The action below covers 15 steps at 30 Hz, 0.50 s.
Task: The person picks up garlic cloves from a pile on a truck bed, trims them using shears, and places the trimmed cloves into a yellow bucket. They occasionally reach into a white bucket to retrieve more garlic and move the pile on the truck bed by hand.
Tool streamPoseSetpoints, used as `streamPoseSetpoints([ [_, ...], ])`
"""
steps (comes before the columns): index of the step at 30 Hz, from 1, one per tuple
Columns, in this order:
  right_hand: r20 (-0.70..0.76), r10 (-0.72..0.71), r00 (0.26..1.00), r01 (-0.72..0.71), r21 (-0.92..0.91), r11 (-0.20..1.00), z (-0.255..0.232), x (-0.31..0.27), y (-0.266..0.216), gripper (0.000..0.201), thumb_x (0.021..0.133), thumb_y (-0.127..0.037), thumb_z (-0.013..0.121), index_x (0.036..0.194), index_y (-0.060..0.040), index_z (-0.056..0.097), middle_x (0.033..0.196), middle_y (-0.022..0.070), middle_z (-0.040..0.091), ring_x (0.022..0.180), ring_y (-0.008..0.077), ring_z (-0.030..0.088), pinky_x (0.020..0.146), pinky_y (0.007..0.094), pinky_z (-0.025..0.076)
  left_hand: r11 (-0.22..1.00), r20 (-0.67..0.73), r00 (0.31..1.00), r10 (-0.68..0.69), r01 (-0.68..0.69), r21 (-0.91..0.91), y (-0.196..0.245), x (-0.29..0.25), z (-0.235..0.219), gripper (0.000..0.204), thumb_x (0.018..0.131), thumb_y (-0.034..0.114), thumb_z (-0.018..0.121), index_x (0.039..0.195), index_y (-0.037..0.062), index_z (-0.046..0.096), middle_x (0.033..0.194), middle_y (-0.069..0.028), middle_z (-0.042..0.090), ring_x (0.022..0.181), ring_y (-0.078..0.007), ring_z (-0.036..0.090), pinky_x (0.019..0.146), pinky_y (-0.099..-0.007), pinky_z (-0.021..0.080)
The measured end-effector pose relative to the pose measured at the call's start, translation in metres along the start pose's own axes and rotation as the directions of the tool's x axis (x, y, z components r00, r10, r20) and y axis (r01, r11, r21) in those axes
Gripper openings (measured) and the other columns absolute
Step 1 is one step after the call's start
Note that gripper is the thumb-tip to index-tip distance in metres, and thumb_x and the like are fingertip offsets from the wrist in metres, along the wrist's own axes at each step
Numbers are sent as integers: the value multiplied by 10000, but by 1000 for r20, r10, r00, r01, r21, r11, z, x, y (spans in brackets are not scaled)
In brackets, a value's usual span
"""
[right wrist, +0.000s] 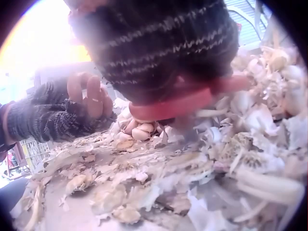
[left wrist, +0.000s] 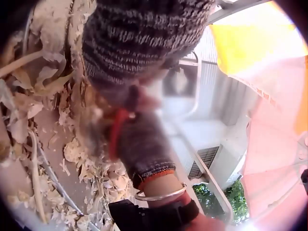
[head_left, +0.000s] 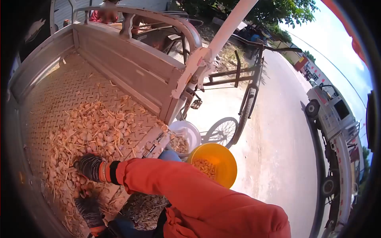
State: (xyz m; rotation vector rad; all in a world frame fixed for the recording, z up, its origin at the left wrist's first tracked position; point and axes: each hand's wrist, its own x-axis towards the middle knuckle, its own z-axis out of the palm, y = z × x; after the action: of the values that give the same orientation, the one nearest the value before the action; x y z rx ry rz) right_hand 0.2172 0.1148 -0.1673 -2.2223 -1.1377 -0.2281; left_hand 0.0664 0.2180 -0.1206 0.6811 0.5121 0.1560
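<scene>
Garlic bulbs, loose cloves, stalks and papery skins form a heap (head_left: 99, 131) on the ridged metal cart bed (head_left: 51, 93). My right hand (head_left: 90, 167), in a dark striped glove, is at the heap's near side and grips a red strip-like tool (right wrist: 173, 107), its working end hidden. Close below it in the head view is my left hand (head_left: 89, 212), gloved with bare fingertips. The left fingers (right wrist: 91, 94) are bent over the skins, and I cannot tell whether they hold a bulb. Several cloves (right wrist: 142, 131) lie between the two hands.
Beside the cart, a yellow bucket (head_left: 228, 164) contains cloves and a white bucket (head_left: 193, 133) contains stalky garlic pieces. Metal side walls (head_left: 123, 55) border the bed. A bicycle (head_left: 252, 91) stands beyond, and a truck (head_left: 337, 115) is on the road at right.
</scene>
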Motion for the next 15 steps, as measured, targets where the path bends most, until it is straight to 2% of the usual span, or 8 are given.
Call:
streamPoseSetpoints([
  [2,-433,-88,897,258,350,901,101,-1,51,265,886,-275,536,942,-30,619,940,116,645,910,244,603,838,418,464,998,71,996,50,-53,40,-17,7,-11,224,910,118,560,1111,19,568,1015,-52,566,843,-148,557,665,-213,486],
  [3,-439,-100,893,271,347,898,66,3,33,265,886,-275,536,942,-30,619,940,116,645,910,244,603,838,418,464,989,96,989,109,-118,93,-20,7,-12,244,915,115,548,1140,23,558,1022,-44,562,843,-135,552,666,-206,477],
  [6,-85,16,996,-18,-28,999,-44,-11,-25,220,727,-188,620,870,-21,617,839,121,649,785,330,622,711,418,500,991,182,983,25,-49,128,-19,5,-14,246,934,131,520,1157,32,552,1023,-38,558,839,-128,545,669,-191,448],
  [8,-113,-38,993,32,-53,998,-40,-11,-28,205,700,-170,639,854,-36,617,793,126,643,729,353,616,653,407,504,984,168,983,73,-99,149,-28,17,-32,266,940,147,511,1179,34,536,1046,-26,557,837,-105,531,675,-196,428],
  [10,-223,173,959,-116,246,962,-43,-11,-38,253,695,-176,658,916,-54,638,814,147,640,746,359,614,661,414,498,905,255,965,55,-156,396,-34,25,-36,295,933,150,508,1202,30,524,1093,-41,567,882,-113,536,720,-228,445],
  [12,-192,276,942,-197,351,916,-75,-24,-60,305,727,-184,653,1001,-54,622,867,170,640,785,365,616,682,416,497,865,314,941,128,-261,428,-42,3,-12,330,919,111,517,1236,16,514,1166,-71,573,989,-140,553,824,-265,460],
  [14,-86,463,882,-350,537,768,-109,-38,-83,411,789,-199,643,1171,-54,591,972,215,638,864,378,620,724,420,495,465,503,780,372,-625,627,-48,-11,-1,334,920,74,513,1248,9,520,1206,-102,572,1085,-176,549,920,-299,446],
  [15,-300,545,782,-203,704,680,-89,-30,-83,423,822,-195,615,1209,-35,552,1029,224,631,933,386,616,783,419,493,458,503,779,376,-627,630,-47,-10,-1,334,920,74,513,1248,9,520,1206,-102,572,1085,-176,549,920,-299,446],
])
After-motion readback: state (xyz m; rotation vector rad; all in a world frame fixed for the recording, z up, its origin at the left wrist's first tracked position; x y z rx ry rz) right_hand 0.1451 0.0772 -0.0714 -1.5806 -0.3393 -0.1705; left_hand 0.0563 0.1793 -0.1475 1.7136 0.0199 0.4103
